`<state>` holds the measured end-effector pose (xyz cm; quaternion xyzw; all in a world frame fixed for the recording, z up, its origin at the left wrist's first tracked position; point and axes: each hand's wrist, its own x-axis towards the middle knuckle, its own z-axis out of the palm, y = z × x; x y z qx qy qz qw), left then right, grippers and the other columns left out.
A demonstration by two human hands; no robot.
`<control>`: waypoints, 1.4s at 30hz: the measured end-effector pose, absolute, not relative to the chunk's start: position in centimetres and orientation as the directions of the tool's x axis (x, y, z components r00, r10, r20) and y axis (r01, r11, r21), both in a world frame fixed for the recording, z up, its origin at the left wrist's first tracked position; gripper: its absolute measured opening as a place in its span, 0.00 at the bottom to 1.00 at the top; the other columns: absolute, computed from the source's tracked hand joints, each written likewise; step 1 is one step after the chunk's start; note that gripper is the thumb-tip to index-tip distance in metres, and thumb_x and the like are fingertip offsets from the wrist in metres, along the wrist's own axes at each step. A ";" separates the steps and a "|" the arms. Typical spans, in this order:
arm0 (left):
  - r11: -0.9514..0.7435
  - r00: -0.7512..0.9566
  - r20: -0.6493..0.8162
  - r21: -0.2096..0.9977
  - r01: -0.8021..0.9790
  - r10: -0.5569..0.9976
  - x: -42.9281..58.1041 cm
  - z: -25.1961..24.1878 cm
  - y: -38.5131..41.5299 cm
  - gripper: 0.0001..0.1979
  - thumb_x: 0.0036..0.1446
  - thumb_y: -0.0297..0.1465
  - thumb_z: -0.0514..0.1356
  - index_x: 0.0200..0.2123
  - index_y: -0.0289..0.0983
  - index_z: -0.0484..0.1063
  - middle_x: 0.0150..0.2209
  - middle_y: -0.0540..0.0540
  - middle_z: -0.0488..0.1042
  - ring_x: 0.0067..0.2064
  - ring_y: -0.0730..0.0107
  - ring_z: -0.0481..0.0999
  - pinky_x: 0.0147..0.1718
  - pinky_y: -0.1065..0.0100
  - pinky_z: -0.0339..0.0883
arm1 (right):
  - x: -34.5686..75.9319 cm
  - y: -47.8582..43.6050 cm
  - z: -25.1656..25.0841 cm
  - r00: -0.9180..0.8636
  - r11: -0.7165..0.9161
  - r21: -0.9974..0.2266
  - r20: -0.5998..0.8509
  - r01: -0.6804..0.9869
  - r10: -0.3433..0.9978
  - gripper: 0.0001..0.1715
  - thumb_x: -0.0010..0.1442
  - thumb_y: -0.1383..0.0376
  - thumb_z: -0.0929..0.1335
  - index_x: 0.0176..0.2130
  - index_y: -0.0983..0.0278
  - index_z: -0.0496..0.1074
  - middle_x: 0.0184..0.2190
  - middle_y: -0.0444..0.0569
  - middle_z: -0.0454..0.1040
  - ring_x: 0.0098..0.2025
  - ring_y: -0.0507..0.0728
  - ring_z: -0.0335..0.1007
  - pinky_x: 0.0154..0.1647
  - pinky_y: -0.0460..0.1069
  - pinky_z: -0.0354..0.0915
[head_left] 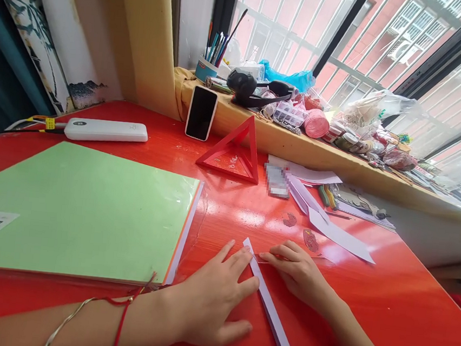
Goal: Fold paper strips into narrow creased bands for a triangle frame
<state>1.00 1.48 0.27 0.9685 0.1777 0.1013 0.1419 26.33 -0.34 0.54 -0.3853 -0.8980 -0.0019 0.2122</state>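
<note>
A long, narrow strip of pale lavender paper (275, 321) runs slantwise over the red table to the bottom edge of the view. My left hand (216, 299) lies over the strip's left side, fingers spread, with fingertips touching it near its far end. On the other side, my right hand (297, 269) has its thumb and fingers drawn together close to the strip's edge. A thin line shows at those fingertips, too fine to identify. Left of my hands lies a green pack of sheets (88, 213) with a barcode label.
A red triangular frame (252, 153) stands behind my hands, near a phone (201, 113) and a white power bank (106, 131). Lavender paper pieces (338, 235) lie at the right. The cluttered windowsill holds a pen cup (205, 70), headphones (242, 87) and pink yarn (317, 123).
</note>
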 end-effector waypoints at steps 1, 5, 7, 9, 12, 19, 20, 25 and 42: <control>-0.899 0.917 0.145 0.305 0.315 0.371 1.0 0.3 1.5 0.29 0.64 0.48 0.54 0.58 0.32 0.67 0.64 0.22 0.59 0.67 0.36 0.56 0.64 0.39 0.48 | 26.4 -0.5 0.6 -0.622 0.711 -0.156 0.382 0.686 0.683 0.24 0.66 0.78 0.60 0.53 0.59 0.73 0.34 0.48 0.75 0.33 0.55 0.63 0.33 0.49 0.66; -0.900 0.919 0.146 0.306 0.311 0.367 1.0 0.4 1.5 0.30 0.64 0.48 0.54 0.60 0.33 0.66 0.64 0.22 0.59 0.67 0.37 0.56 0.64 0.40 0.49 | 26.5 -1.1 0.6 -0.637 0.725 -0.142 0.384 0.674 0.668 0.21 0.66 0.78 0.60 0.51 0.62 0.73 0.35 0.49 0.76 0.34 0.55 0.64 0.34 0.50 0.65; -0.897 0.919 0.145 0.317 0.307 0.366 1.0 0.5 1.5 0.30 0.64 0.48 0.54 0.60 0.34 0.66 0.64 0.23 0.59 0.67 0.38 0.56 0.64 0.41 0.48 | 26.5 -1.5 0.7 -0.640 0.725 -0.139 0.379 0.675 0.668 0.21 0.67 0.78 0.59 0.52 0.63 0.72 0.35 0.49 0.76 0.33 0.55 0.63 0.34 0.49 0.65; -0.896 0.918 0.148 0.321 0.307 0.367 1.1 0.5 1.5 0.30 0.64 0.48 0.54 0.61 0.33 0.65 0.64 0.22 0.59 0.68 0.37 0.55 0.65 0.41 0.48 | 26.6 -2.0 0.8 -0.646 0.728 -0.140 0.371 0.671 0.667 0.21 0.68 0.77 0.59 0.52 0.63 0.72 0.36 0.49 0.76 0.33 0.55 0.63 0.33 0.49 0.64; -0.894 0.917 0.146 0.323 0.310 0.371 1.1 0.5 1.5 0.30 0.64 0.47 0.55 0.62 0.34 0.64 0.64 0.22 0.59 0.68 0.37 0.54 0.64 0.41 0.48 | 26.8 -3.0 1.1 -0.653 0.727 -0.148 0.348 0.670 0.673 0.20 0.70 0.75 0.58 0.53 0.63 0.71 0.34 0.49 0.76 0.33 0.55 0.62 0.33 0.49 0.64; -0.896 0.921 0.129 0.315 0.313 0.367 1.2 0.6 1.5 0.27 0.64 0.46 0.56 0.58 0.33 0.67 0.63 0.22 0.60 0.68 0.37 0.54 0.64 0.40 0.48 | 26.8 -5.5 2.0 -0.653 0.693 -0.161 0.239 0.703 0.718 0.19 0.73 0.72 0.55 0.52 0.64 0.71 0.32 0.49 0.76 0.32 0.55 0.61 0.32 0.49 0.62; -0.897 0.920 0.135 0.312 0.313 0.368 1.2 0.6 1.5 0.27 0.64 0.46 0.56 0.58 0.33 0.68 0.63 0.22 0.60 0.68 0.37 0.54 0.64 0.41 0.48 | 26.8 -5.8 2.1 -0.654 0.690 -0.157 0.230 0.706 0.721 0.20 0.73 0.72 0.55 0.51 0.64 0.71 0.32 0.49 0.76 0.32 0.55 0.61 0.32 0.49 0.62; -0.902 0.915 0.169 0.305 0.306 0.368 1.2 0.1 1.6 0.26 0.64 0.46 0.56 0.56 0.33 0.68 0.62 0.22 0.61 0.68 0.37 0.54 0.64 0.40 0.49 | 27.2 -7.5 2.3 -0.658 0.688 -0.151 0.208 0.710 0.724 0.19 0.73 0.71 0.56 0.52 0.64 0.71 0.32 0.50 0.76 0.32 0.55 0.64 0.31 0.50 0.64; -0.924 0.902 0.269 0.276 0.264 0.338 1.3 -1.2 1.7 0.25 0.64 0.46 0.54 0.56 0.34 0.67 0.62 0.27 0.62 0.66 0.39 0.58 0.63 0.40 0.48 | 29.0 -13.1 2.5 -0.627 0.648 -0.234 0.168 0.724 0.761 0.16 0.73 0.68 0.59 0.53 0.62 0.71 0.33 0.48 0.78 0.30 0.54 0.64 0.31 0.49 0.63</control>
